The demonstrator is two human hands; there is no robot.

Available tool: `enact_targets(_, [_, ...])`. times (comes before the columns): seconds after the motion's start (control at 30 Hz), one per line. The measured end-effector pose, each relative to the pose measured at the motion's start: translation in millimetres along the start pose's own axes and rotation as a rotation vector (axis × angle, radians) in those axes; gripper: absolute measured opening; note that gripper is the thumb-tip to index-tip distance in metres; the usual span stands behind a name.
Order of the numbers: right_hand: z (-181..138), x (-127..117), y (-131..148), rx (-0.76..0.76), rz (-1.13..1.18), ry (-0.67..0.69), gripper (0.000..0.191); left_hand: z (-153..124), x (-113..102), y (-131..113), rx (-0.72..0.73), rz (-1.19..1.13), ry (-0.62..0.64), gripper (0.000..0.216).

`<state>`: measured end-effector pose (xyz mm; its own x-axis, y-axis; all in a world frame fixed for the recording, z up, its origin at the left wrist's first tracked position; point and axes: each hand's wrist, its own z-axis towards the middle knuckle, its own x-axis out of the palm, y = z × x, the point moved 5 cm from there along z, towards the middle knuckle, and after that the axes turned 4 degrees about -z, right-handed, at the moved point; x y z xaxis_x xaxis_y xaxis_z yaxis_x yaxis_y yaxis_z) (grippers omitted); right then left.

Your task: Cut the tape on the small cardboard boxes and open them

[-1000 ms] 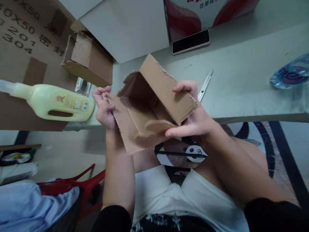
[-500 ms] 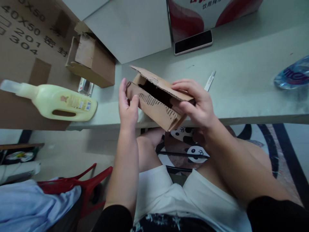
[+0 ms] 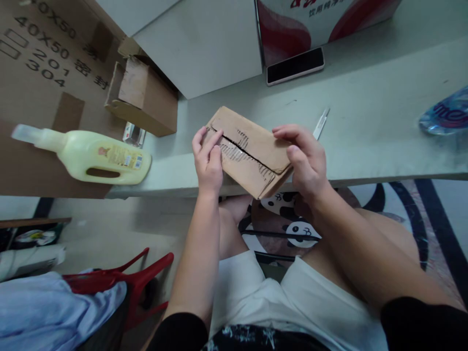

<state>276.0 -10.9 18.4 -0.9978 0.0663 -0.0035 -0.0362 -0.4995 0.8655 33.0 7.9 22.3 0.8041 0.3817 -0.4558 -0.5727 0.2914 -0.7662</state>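
Between my hands is a small brown cardboard box (image 3: 252,141), held tilted over the table's near edge. Its top flaps lie nearly flat, with a dark narrow gap where they meet and torn, ridged patches along the seam. My left hand (image 3: 209,163) grips the box's left end, with fingers resting on the top by the seam. At the right end, my right hand (image 3: 305,156) holds the corner between thumb and fingers. A white slim cutter or pen-like tool (image 3: 321,124) lies on the table just beyond my right hand.
A yellow detergent bottle (image 3: 106,158) lies at the left beside an open cardboard box (image 3: 153,100) and a big carton (image 3: 32,112). Farther back are a white box (image 3: 208,44), a phone (image 3: 295,66) and a red-and-white carton (image 3: 321,22). A plastic water bottle (image 3: 444,114) lies right.
The raised top flap has come down, so the box's wide dark opening is now a thin slit. My left hand's fingers have moved onto the top.
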Motion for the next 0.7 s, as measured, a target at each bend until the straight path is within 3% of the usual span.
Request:
enact_targets(0.2, [-3,-5,-31,0.346,-0.109,-0.107,0.038,-20,-28,8,-0.122,-0.145,-0.18,0.036])
enact_targets(0.33, [-4,6,-44,0.587,-0.182,0.103,0.044,-37,-44,16,-0.244,-0.202,-0.251,0.037])
enact_targets(0.43, [-5,20,-38,0.6,-0.116,0.348,0.045,-42,-47,16,-0.306,-0.218,-0.239,0.04])
enact_targets(0.5, [-4,24,-31,0.562,-0.019,0.416,0.048,-43,-46,14,-0.368,-0.293,-0.235,0.042])
enact_targets(0.6, [0,22,-22,0.48,0.139,0.367,0.052,-43,-40,6,-0.465,-0.543,-0.219,0.045])
enact_targets(0.7, [1,20,-20,0.431,0.173,0.327,0.056,-47,-26,-6,-0.58,-0.791,-0.078,0.062])
